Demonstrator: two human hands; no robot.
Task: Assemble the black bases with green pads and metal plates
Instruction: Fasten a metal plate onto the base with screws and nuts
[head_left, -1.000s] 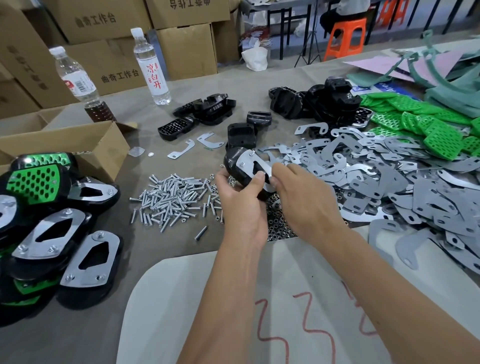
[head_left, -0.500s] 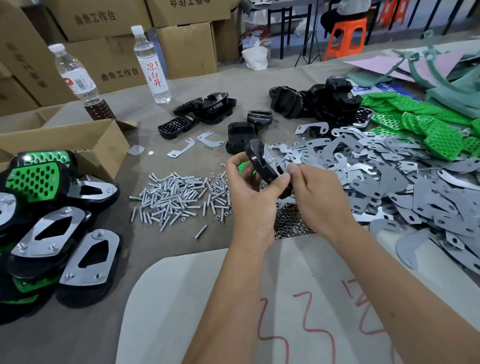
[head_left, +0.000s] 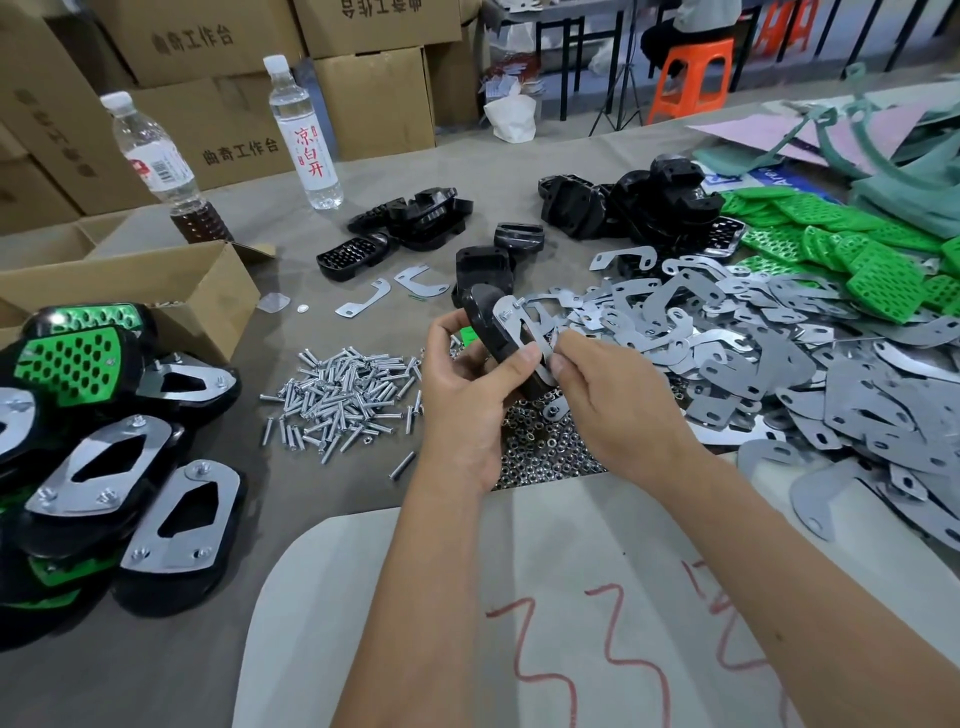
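Progress: several finished units (head_left: 98, 462) lie stacked at the left edge of the frame, each a black base with a green pad and a bolted metal plate. Much stock is left: loose black bases (head_left: 649, 205) in the upper centre, green pads (head_left: 852, 249) at the upper right, and a broad heap of metal plates (head_left: 779, 374) across the right side. A pile of screws (head_left: 343, 395) lies left of centre and a pile of nuts (head_left: 545, 449) sits just below the hands. By this judgement the batch is well short of complete.

Unit in hand: one black base (head_left: 488, 322) is held at frame centre, tilted on edge, with a metal plate (head_left: 519, 325) lying against its face and a screw tip showing at the plate's upper end. The left hand (head_left: 462, 395) grasps the base, thumb pressed on its edge. The right hand (head_left: 613, 395) pinches the lower part of the plate between thumb and fingertips.

Change: against half a second earlier, the unit has turned so that the plate face shows more fully, and both hands have kept their hold
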